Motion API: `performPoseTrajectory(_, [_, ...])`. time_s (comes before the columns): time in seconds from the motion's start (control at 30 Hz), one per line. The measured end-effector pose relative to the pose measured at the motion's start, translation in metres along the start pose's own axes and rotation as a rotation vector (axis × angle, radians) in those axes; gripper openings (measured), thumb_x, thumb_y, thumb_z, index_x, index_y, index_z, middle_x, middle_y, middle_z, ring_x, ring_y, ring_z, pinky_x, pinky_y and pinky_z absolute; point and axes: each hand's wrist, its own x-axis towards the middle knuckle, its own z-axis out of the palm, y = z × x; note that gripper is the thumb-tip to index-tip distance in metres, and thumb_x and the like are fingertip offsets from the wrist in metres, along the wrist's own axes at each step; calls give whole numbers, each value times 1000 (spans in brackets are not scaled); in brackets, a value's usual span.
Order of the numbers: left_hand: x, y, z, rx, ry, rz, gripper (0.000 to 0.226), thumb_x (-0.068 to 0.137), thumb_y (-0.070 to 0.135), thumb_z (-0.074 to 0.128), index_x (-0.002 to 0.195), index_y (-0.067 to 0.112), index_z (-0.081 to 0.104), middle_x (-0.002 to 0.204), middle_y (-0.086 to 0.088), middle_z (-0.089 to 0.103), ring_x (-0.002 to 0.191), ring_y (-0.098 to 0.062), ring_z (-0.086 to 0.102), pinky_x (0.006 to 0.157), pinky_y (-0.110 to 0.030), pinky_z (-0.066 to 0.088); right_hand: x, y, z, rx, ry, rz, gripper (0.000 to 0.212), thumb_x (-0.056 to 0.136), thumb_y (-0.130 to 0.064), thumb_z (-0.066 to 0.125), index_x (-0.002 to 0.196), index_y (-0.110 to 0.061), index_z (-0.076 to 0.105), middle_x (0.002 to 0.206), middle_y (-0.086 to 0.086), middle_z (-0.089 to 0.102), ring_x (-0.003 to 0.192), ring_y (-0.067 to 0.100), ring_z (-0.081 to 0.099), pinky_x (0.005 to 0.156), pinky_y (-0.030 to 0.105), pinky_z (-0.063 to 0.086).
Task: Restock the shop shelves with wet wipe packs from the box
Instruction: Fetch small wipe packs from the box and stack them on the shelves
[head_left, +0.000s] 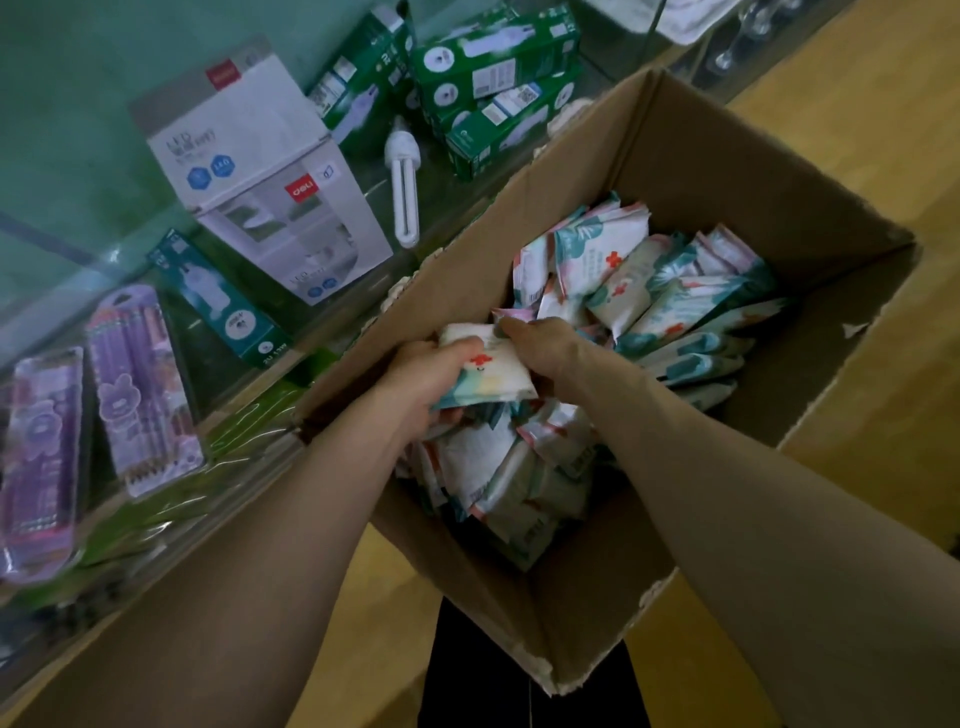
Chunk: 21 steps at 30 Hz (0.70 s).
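Left hand (431, 374), right hand (540, 348) both clasp one wipe pack (493, 369) inside box (727, 171), long axis spanning between them. Shelf (244, 415) lies leftward, left hand nearer.

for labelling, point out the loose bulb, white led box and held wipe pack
loose bulb (402, 205), head view, white tubes
white led box (249, 135), head view, top panel
held wipe pack (501, 371), head view, white middle

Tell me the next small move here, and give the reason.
Probably lift the gripped wet wipe packs straight up out of the box. The left hand and right hand both hold them inside it, above the loose pile, and the glass shelf beside the box is likely where they go.
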Motion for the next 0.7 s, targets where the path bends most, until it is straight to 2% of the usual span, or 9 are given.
performPoseTrajectory(0.07, [-1, 0, 0, 204, 107, 104, 35, 89, 32, 63, 115, 8, 63, 93, -8, 67, 84, -25, 65, 69, -32, 52, 0, 4, 2, -106, 6, -19, 40, 100, -24, 43, 128, 4, 52, 106, 17, 57, 72, 21, 54, 59, 26, 46])
performPoseTrajectory(0.17, [-9, -4, -1, 699, 286, 281, 38, 91, 36, 54, 121, 13, 54, 119, -11, 61, 108, -32, 59, 89, -38, 47, -1, 16, 6, -395, 66, -70, 32, 96, -16, 46, 119, 3, 58, 119, 21, 61, 96, 31, 61, 80, 34, 49])
performPoseTrajectory(0.23, [-14, -9, -2, 941, 374, 365, 34, 95, 37, 50, 121, 15, 49, 122, -12, 59, 111, -34, 57, 87, -40, 44, -5, 19, 12, -528, 71, -75, 31, 93, -15, 50, 117, 3, 57, 120, 20, 60, 110, 34, 58, 89, 35, 47])
performPoseTrajectory(0.27, [-15, -12, -3, 1008, 400, 392, 33, 97, 37, 48, 121, 15, 47, 122, -13, 60, 111, -33, 57, 84, -40, 44, -5, 19, 14, -554, 69, -75, 31, 92, -14, 51, 118, 3, 56, 120, 19, 60, 111, 34, 58, 90, 34, 47])
performPoseTrajectory(0.3, [-15, -16, -3, 1050, 416, 406, 33, 98, 37, 47, 122, 14, 46, 121, -13, 60, 110, -33, 58, 81, -39, 44, -5, 18, 16, -561, 62, -74, 29, 92, -14, 52, 116, 3, 55, 114, 18, 61, 105, 33, 61, 87, 34, 49])
performPoseTrajectory(0.4, [-13, -20, -2, 1067, 410, 379, 36, 97, 38, 48, 123, 13, 45, 122, -13, 60, 111, -32, 58, 75, -37, 39, -3, 17, 19, -418, 60, -29, 12, 91, -14, 55, 94, -2, 54, 79, 13, 61, 66, 26, 62, 64, 34, 54])
performPoseTrajectory(0.43, [-12, -21, -3, 1041, 390, 342, 39, 95, 40, 51, 123, 13, 46, 123, -13, 58, 112, -32, 57, 76, -37, 39, -2, 17, 20, -375, 69, -12, 11, 90, -14, 56, 87, -4, 53, 78, 13, 61, 65, 26, 62, 63, 35, 55])
performPoseTrajectory(0.53, [-8, -22, -4, 965, 337, 261, 48, 89, 45, 59, 125, 14, 47, 125, -12, 56, 114, -32, 55, 83, -38, 42, 5, 25, 27, -308, 68, 12, 16, 88, -18, 59, 92, -4, 54, 98, 17, 65, 84, 32, 67, 74, 40, 58])
performPoseTrajectory(0.7, [-2, -23, -3, 935, 341, 266, 50, 90, 44, 58, 128, 14, 46, 128, -12, 55, 117, -32, 54, 89, -39, 43, 11, 32, 46, -271, 112, -54, 39, 85, -29, 63, 114, -2, 58, 115, 16, 63, 105, 33, 64, 89, 43, 54])
